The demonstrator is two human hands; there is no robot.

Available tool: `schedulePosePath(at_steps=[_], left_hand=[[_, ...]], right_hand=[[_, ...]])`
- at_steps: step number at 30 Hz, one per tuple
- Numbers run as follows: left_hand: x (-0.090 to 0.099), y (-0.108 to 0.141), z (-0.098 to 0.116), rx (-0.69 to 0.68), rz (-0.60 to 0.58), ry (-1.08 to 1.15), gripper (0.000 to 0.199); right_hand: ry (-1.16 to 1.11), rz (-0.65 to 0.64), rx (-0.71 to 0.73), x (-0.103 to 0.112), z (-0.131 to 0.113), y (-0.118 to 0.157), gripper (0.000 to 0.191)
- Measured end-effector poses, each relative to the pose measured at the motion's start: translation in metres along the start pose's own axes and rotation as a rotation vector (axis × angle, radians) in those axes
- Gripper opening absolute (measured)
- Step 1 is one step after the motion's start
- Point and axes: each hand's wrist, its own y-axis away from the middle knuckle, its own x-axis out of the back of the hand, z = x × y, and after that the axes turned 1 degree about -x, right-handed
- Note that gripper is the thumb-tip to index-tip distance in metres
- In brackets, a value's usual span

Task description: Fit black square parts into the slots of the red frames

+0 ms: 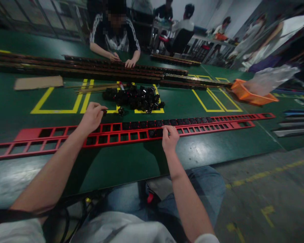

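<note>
Two long red frames (106, 139) with rows of square openings lie side by side on the green table. Small black square pieces (151, 124) fill a run of openings in the farther frame. In the nearer frame a black square piece (152, 133) sits just left of my right hand (170, 136), whose fingers are pinched together at the frame; what lies under the fingertips is hidden. My left hand (92, 116) is raised over the far frame's left part, thumb and fingers closed on a small black part (104, 112). A loose black part (121, 111) lies near it.
Beyond the frames is a heap of black parts (134, 98). Long dark strips (91, 69) cross the table behind it, where a co-worker's hands (131, 63) rest. Cardboard (39, 83) lies at left; an orange bin (255, 96) with a plastic bag stands at right.
</note>
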Motion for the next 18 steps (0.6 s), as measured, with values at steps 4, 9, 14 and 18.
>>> schedulePosePath(at_steps=[4, 9, 14, 18], left_hand=[[-0.0018, 0.0010, -0.0013, -0.040, -0.019, 0.023, 0.038], [0.0009, 0.0022, 0.0010, -0.089, -0.094, 0.028, 0.032], [0.0048, 0.0045, 0.0072, -0.149, -0.087, 0.039, 0.028], [0.0053, 0.0052, 0.0077, -0.148, -0.076, 0.015, 0.028]], right_hand=[[0.000, -0.004, 0.001, 0.0000, -0.0013, -0.0001, 0.026], [0.023, -0.023, -0.021, 0.0012, -0.0026, -0.0003, 0.026], [0.025, -0.018, -0.014, 0.0020, -0.0028, 0.0003, 0.026], [0.026, -0.018, -0.014, 0.0026, -0.0040, 0.0003, 0.027]])
